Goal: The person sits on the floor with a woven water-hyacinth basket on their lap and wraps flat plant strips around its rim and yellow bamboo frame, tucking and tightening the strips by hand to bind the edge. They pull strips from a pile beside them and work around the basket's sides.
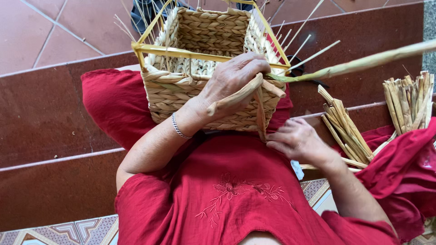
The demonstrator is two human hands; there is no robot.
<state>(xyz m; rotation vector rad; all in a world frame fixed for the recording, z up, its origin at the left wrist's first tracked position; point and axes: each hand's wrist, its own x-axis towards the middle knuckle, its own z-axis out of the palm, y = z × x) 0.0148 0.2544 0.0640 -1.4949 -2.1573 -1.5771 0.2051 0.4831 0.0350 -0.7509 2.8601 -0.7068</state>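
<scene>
While the left hand (234,77) pinches a reed strand (236,97) against the woven basket (204,90), the right hand (295,140) tugs its tail; pulling too hard could snap it.

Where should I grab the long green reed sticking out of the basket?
Probably near the basket, where the long green reed runs into the weave beside the left hand. Come from the right, above it: that stretch is bare, while the far end reaches out unsupported and might bend. The right hand sits lower.
</scene>
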